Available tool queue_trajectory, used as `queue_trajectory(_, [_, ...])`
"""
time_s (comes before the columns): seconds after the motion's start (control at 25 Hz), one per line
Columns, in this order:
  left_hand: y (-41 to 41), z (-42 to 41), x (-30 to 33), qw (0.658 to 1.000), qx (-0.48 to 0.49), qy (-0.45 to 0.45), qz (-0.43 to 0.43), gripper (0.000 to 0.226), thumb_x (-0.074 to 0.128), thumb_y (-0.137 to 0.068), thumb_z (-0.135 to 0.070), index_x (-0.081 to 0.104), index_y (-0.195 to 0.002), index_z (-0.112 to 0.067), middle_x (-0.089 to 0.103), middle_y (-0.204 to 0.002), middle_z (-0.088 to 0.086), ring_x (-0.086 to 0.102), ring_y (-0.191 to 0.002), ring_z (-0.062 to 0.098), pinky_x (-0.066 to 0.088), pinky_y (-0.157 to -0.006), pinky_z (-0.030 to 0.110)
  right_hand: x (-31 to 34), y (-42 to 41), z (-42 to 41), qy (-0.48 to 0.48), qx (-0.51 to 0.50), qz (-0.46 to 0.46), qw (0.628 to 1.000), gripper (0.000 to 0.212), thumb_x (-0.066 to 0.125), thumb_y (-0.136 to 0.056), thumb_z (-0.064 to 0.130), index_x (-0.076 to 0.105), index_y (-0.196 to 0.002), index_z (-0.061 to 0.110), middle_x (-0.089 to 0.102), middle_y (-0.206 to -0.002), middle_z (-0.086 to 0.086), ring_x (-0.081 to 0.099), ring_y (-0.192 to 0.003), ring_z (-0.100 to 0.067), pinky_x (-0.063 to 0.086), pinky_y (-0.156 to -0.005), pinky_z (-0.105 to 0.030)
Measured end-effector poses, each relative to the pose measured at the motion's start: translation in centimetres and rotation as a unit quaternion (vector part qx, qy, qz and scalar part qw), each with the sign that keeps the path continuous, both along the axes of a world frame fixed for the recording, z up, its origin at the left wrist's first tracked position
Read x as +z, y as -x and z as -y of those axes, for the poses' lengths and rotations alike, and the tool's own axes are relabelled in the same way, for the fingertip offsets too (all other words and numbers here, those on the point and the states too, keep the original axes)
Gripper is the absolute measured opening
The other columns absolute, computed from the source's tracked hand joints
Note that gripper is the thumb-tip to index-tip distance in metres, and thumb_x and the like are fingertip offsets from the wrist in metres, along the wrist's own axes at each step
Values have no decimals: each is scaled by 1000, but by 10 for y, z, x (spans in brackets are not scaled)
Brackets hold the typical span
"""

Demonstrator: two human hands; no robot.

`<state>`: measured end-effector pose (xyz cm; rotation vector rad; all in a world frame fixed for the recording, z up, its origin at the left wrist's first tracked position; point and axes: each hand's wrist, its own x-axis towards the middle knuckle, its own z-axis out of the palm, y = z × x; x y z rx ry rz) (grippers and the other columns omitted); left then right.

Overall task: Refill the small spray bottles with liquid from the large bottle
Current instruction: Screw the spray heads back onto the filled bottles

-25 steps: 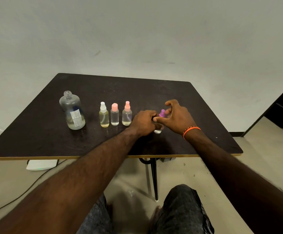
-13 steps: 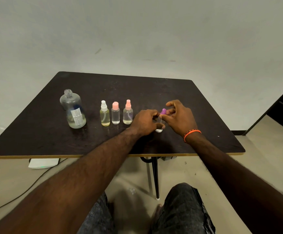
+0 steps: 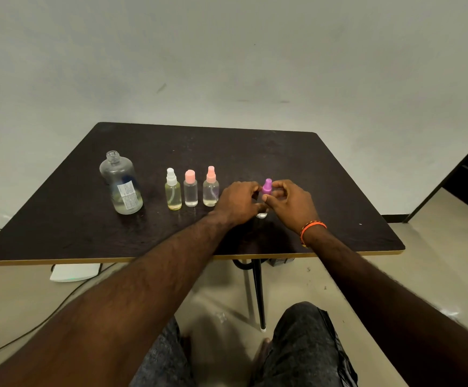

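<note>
Hands meet on purple-topped spray bottle (image 3: 267,188), right of three-bottle row; left hand (image 3: 240,201) curled round body, right hand (image 3: 290,203) fingers pinching sprayer; risk: small bottle tips or slips under twist, spilling; large bottle (image 3: 121,188) uncapped, well apart, knockable by elbow.

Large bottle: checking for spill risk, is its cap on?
No, the large bottle stands upright with its threaded neck bare and open.

On the desk (image 3: 297,152) I count one large bottle (image 3: 121,188), uncapped, and four small spray bottles: one white-topped (image 3: 173,189), two pink-topped (image 3: 190,189) (image 3: 210,188), one purple-topped (image 3: 267,187).
</note>
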<state>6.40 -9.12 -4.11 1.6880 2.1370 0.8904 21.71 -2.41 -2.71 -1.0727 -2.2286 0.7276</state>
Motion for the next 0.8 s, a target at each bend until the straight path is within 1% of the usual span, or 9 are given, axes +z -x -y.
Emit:
queue_trajectory(0.12, [1,-4,10,998,-9,25,-53,26,79,-86,-39,71,-99,-18,71,-92,-2,66,-84,16,58,-86,44,-3,2,1,17,-4,0,1000,24,69,-92,30,70,-113,17,71,-89,9,65,-81,0,52,-77,-18])
queue_trajectory(0.16, [2,-5,16,997,-14,34,-67,28,79,-86,-39,72,-101,-17,72,-94,0,67,-86,17,58,-88,45,-2,5,2,17,-7,-2,1000,20,67,-93,27,70,-110,16,70,-86,9,63,-79,1,49,-74,-18])
queue_trajectory(0.2, [4,-6,23,996,-17,44,-74,33,80,-85,-38,72,-109,-16,73,-102,2,68,-93,20,57,-92,45,-2,6,3,19,-9,-5,1000,18,65,-94,25,70,-109,16,68,-84,9,61,-77,1,48,-74,-18])
queue_trajectory(0.28, [10,-4,42,991,-30,75,-107,60,82,-83,-37,62,-136,-16,69,-128,6,64,-115,24,51,-105,46,-4,10,4,25,-13,-12,1000,16,63,-96,24,68,-107,14,65,-83,9,60,-76,-1,48,-74,-21])
queue_trajectory(0.32, [16,-1,52,983,-45,97,-146,74,83,-83,-39,53,-147,-17,63,-139,6,58,-126,26,46,-111,48,-5,13,4,25,-16,-15,999,17,64,-96,25,68,-107,13,65,-84,9,60,-77,-2,47,-74,-21])
queue_trajectory(0.4, [27,4,73,958,-71,124,-248,87,79,-83,-45,39,-156,-21,54,-150,3,46,-140,26,33,-118,51,-5,20,4,25,-20,-21,999,20,64,-96,28,68,-110,14,66,-90,7,62,-81,-6,47,-76,-22])
queue_trajectory(0.48, [41,11,91,940,-75,125,-309,90,76,-82,-51,34,-158,-26,52,-150,1,38,-144,25,24,-117,52,-4,31,4,37,-8,-29,999,25,63,-97,29,66,-116,15,68,-98,4,64,-91,-11,48,-82,-26])
queue_trajectory(0.64, [73,28,108,923,-46,145,-354,96,67,-80,-70,31,-159,-29,48,-154,5,31,-148,26,21,-116,54,-7,60,4,31,11,-28,999,28,59,-98,30,66,-120,15,70,-106,-2,65,-97,-16,53,-89,-36])
queue_trajectory(0.8, [94,47,99,920,-21,159,-359,103,58,-80,-82,28,-160,-24,44,-158,9,27,-151,29,20,-117,56,-11,87,9,21,20,-37,999,31,60,-99,30,64,-124,12,71,-109,-4,65,-96,-16,49,-83,-28])
